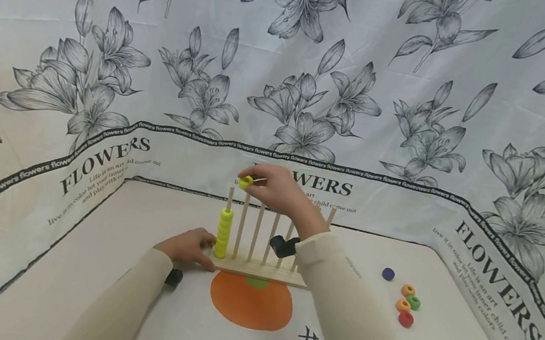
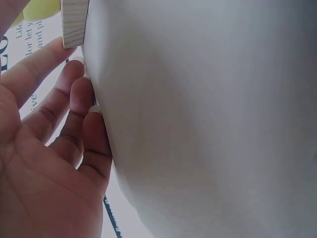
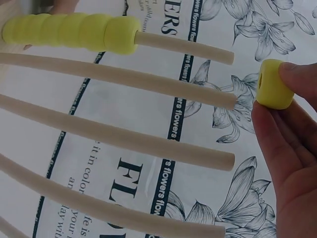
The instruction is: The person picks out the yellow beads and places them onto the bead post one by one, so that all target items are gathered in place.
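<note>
A wooden peg rack (image 1: 261,271) stands on the table with a row of upright pegs. Yellow beads (image 1: 222,234) are stacked on its leftmost peg, whose bare tip (image 3: 218,53) sticks out above them. My left hand (image 1: 189,245) holds the rack's left end (image 2: 74,25) between thumb and index finger; its other fingers lie loosely bent beside it. Up at the peg tops, my right hand (image 1: 272,185) pinches one yellow bead (image 3: 273,84) between thumb and fingers. That bead is apart from the pegs, just beyond the tips of the first two, its hole facing them.
On the right of the table lie a purple bead (image 1: 388,273), a green bead (image 1: 412,302), a red bead (image 1: 405,319) and orange beads (image 1: 408,290). An orange round print (image 1: 250,304) marks the cloth before the rack. A flowered curtain (image 1: 187,162) encloses the table.
</note>
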`<state>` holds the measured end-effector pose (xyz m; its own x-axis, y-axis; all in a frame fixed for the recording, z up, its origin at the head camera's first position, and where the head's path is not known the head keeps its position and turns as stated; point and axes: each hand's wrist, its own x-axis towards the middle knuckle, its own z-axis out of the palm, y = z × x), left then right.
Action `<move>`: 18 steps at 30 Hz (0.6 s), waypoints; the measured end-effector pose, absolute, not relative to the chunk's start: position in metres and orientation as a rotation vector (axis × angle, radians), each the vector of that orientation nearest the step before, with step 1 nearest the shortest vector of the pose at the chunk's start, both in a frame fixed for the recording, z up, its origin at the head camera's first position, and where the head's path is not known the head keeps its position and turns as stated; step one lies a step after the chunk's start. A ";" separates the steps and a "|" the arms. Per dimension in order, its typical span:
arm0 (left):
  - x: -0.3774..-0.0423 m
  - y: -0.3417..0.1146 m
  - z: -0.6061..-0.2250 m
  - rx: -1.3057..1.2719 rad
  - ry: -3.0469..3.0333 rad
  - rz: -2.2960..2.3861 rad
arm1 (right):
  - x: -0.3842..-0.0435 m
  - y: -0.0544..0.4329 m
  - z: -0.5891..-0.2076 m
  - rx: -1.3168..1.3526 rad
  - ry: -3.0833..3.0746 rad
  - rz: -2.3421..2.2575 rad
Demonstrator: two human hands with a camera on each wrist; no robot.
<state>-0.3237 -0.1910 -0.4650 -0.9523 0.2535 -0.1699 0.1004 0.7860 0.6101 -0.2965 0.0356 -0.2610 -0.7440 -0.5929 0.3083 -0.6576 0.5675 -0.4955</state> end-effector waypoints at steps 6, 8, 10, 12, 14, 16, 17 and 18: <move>-0.321 -0.192 -0.462 0.278 2.733 0.915 | -0.299 0.024 -0.263 1.090 -2.694 0.918; -0.321 -0.192 -0.462 0.279 2.731 0.917 | -0.300 0.021 -0.264 1.098 -2.691 0.908; -0.321 -0.192 -0.462 0.282 2.731 0.912 | -0.300 0.019 -0.264 1.100 -2.690 0.912; -0.321 -0.191 -0.462 0.284 2.731 0.907 | -0.301 0.017 -0.264 1.098 -2.690 0.910; -0.321 -0.191 -0.462 0.285 2.733 0.902 | -0.302 0.015 -0.264 1.095 -2.694 0.904; -0.322 -0.192 -0.463 0.287 2.733 0.900 | -0.302 0.013 -0.265 1.095 -2.703 0.905; -0.322 -0.192 -0.463 0.282 2.733 0.902 | -0.303 0.012 -0.265 1.091 -2.711 0.907; -0.322 -0.192 -0.463 0.281 2.731 0.903 | -0.303 0.011 -0.265 1.087 -2.721 0.910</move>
